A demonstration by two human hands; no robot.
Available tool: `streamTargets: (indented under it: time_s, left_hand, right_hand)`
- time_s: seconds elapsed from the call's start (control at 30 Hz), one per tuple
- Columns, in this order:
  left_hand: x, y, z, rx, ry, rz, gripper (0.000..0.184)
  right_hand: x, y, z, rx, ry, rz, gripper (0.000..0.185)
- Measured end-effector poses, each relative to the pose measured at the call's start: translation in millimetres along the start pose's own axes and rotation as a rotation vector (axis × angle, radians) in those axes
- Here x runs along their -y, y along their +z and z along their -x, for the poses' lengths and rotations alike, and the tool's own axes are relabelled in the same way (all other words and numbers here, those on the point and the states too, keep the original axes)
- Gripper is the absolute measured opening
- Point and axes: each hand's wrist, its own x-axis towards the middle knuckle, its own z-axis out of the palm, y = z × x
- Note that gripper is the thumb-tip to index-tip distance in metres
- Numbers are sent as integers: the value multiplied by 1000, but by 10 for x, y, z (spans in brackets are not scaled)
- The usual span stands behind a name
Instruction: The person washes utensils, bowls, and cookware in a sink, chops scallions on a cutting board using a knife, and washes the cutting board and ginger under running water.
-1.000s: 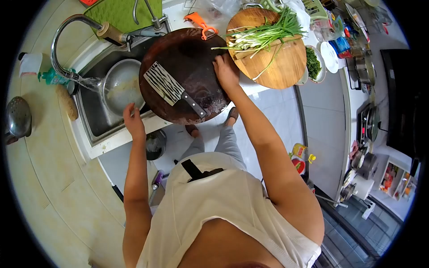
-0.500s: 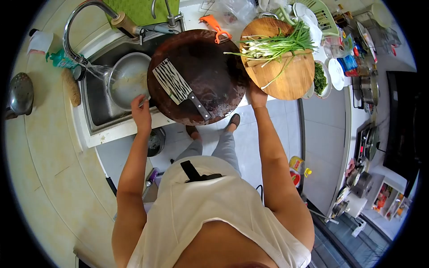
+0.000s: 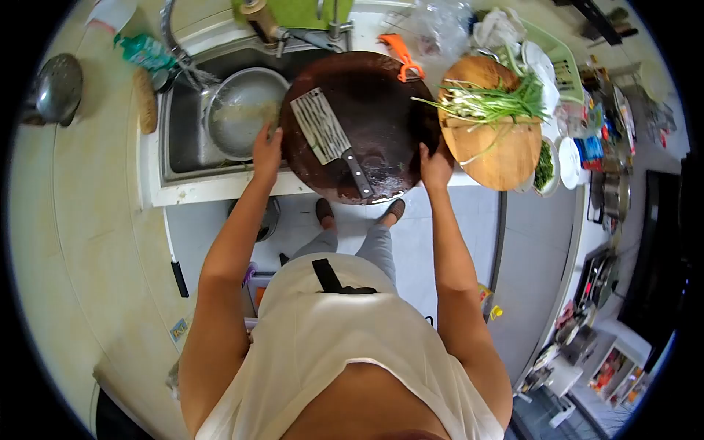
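A round dark-brown cutting board (image 3: 389, 125) lies on the counter, its left side reaching over the sink. On it rests a cleaver (image 3: 323, 128) with a black handle pointing toward me. My left hand (image 3: 267, 152) is closed at the board's left edge, close to the rim of a metal bowl (image 3: 227, 139) in the sink. My right hand (image 3: 438, 165) grips the board's right edge, its thumb raised along the side and its other fingers mostly hidden. Beside it, a smaller round wooden board (image 3: 499, 161) carries a bunch of green onions (image 3: 491, 103).
The bowl stands in the steel sink (image 3: 183, 165), with water running from the faucet (image 3: 167, 29). An orange peeler (image 3: 402, 57) lies behind the dark board. At the right are a bowl of chopped greens (image 3: 544, 165), white plates and a green basket (image 3: 565, 66).
My right hand has come from beneath the wooden board's edge to the dark board's right side. My left hand has moved up along the dark board's left edge. The view has shifted.
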Motion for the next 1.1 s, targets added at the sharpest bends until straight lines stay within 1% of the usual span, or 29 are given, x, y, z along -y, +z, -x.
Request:
streamTargets:
  time_s: [0.1,0.23,0.33,0.37,0.43,0.47,0.57,0.6,0.63,0.67,0.73,0.77,0.83,0.87,0.9,0.97,1.0,1.07,1.1]
  left_hand:
    - [1,39,-70,-2,-8,13,59]
    - [10,34,-19,-11,-5,-4,63]
    - [-27,0,-1,-43,-45,7,69]
    - [-4,-13,-7,-131,42,-137,70]
    - [80,-76,-59,-306,223,-425,73]
    - [112,-110,-77,-332,265,-482,72]
    - [44,-239,-3,-247,333,-775,69]
    - [4,-263,31,-196,316,-835,72]
    - [24,-286,54,-238,384,-823,71]
    - [72,-304,82,-278,452,-811,69]
    - [144,-300,129,-352,578,-772,64]
    - [105,-303,193,-282,521,-729,62]
    - [-22,-333,338,-149,410,-642,57]
    - [44,-306,357,-152,433,-633,56]
    - [102,-272,360,-231,483,-652,56]
    - [217,-235,377,-382,584,-702,56]
    - [235,-230,392,-322,516,-666,55]
    - [272,-289,418,-286,512,-674,54]
    - [269,-309,419,-276,509,-673,54]
  right_hand:
    - [23,-41,45,-25,-70,12,67]
    - [53,-23,90,-38,-108,-36,66]
    - [314,-25,321,8,-157,-52,62]
    - [418,0,404,23,-170,-56,61]
    - [636,92,505,106,-250,-164,68]
    - [778,121,573,110,-257,-161,71]
    - [976,135,700,155,-274,-146,80]
    - [1007,113,721,180,-286,-117,82]
    - [1044,101,732,205,-299,-87,83]
    - [1040,126,737,166,-363,-43,85]
    - [986,102,722,278,-377,-65,85]
    - [967,60,702,333,-386,-73,85]
    - [851,160,632,138,-377,-147,85]
    - [813,192,569,42,-375,-187,85]
    - [852,116,470,65,-289,-213,84]
    - [812,275,230,-127,-507,-232,83]
    - [861,331,198,-82,-514,-229,83]
    - [940,389,119,-2,-537,-214,81]
    - [960,392,112,0,-541,-220,81]
